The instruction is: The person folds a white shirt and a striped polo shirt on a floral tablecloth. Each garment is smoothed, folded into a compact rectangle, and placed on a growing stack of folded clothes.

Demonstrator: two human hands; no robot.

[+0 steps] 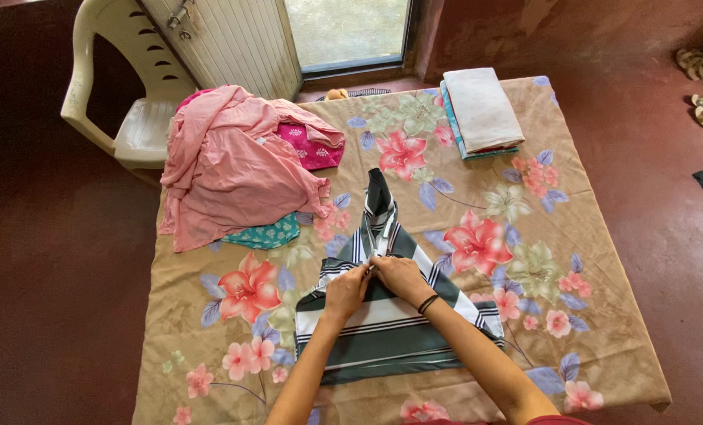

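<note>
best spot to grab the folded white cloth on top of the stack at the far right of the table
Take the folded white cloth by its near short edge, coming from the near side. It lies flat atop the stack, long axis running away from the viewer, and that end looks free of clutter, so a pinch there would likely lift it cleanly. Both hands are busy on the striped shirt.

The shirt (391,315) lies on the worktop (603,330) near its 6 o'clock edge. Both hands, left hand (345,290) and right hand (400,275), rest on the shirt's middle, touching each other. A clothes heap (233,165) sits at 10 o'clock, a folded stack (481,110) at 1 o'clock. A chair (131,86) stands beyond the heap, off the worktop's 11 o'clock corner.
</note>
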